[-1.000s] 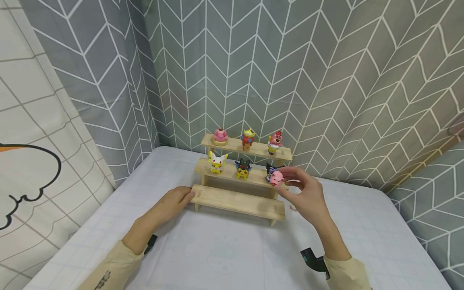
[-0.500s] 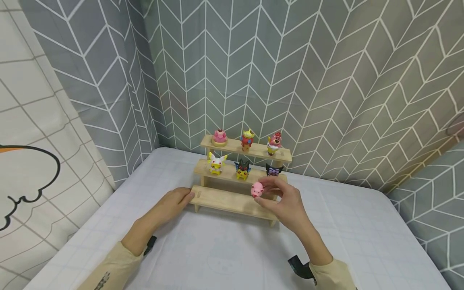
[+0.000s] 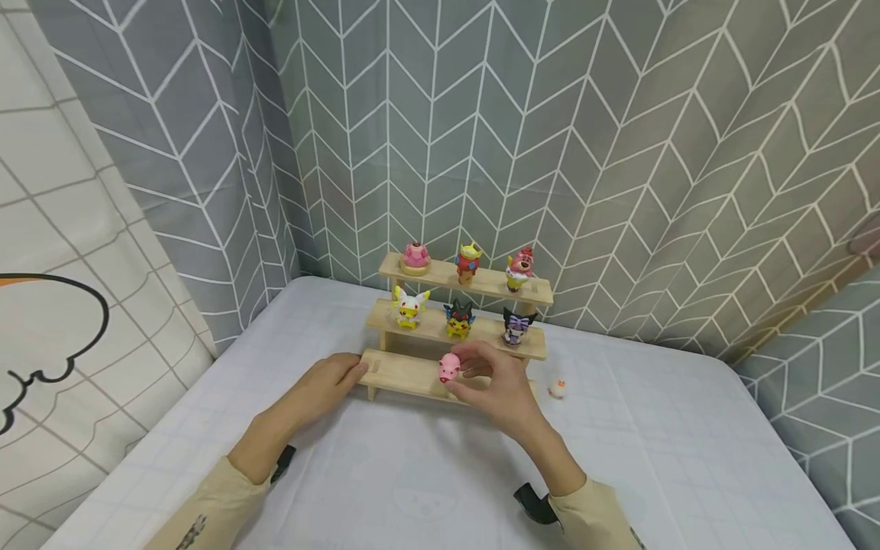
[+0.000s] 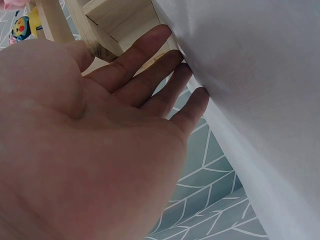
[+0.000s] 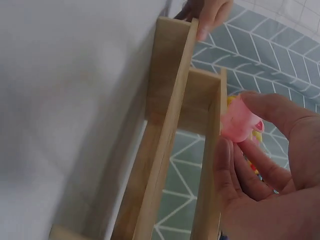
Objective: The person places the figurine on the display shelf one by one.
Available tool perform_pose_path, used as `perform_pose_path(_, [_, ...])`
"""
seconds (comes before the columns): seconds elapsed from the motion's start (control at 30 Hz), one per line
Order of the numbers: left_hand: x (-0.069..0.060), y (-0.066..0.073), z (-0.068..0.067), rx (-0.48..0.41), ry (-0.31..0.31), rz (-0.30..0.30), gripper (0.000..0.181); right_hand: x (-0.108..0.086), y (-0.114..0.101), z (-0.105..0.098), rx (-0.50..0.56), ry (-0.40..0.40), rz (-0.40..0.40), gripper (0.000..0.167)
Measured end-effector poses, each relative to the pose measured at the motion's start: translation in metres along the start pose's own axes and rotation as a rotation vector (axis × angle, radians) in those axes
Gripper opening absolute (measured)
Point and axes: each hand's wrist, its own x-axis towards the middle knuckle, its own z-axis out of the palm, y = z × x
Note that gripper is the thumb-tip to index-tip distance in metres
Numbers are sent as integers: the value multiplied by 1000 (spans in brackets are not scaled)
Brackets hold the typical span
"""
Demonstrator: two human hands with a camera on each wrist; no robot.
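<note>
A three-tier wooden display stand [image 3: 406, 376] stands on the white-covered table. At the left end of its lowest tier, my left hand [image 3: 328, 386] holds the board, thumb above and fingers extending below, as the left wrist view shows. My right hand [image 3: 500, 389] pinches a pink pig figurine [image 3: 449, 367] between thumb and fingers, in front of the lowest tier in the head view. In the right wrist view the pig [image 5: 239, 120] appears from behind, off the board. Whether it touches the stand cannot be told.
Several figurines line the upper tiers, among them a pink one [image 3: 415, 260], a red-and-yellow one [image 3: 468, 263], a white-eared one [image 3: 409, 307] and a black-eared one [image 3: 517, 327]. A small white figurine [image 3: 558, 389] lies right of the stand. Patterned curtains [image 3: 440, 137] hang behind.
My right hand has carried the pig figurine leftward and slightly down, from the middle tier's right end to the lowest tier. The black-eared and small white figurines are uncovered. The left hand stays put.
</note>
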Motion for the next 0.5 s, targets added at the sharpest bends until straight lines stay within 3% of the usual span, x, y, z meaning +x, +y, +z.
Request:
perform_pose_path(0.2, [0,0,-1,-4,-4,-4,26,11,-3,25,-11,-18,7,46])
perform_pose_path(0.5, [0,0,-1,-3,-3,-5,28,22,-1,49,-50,-17,-64,43])
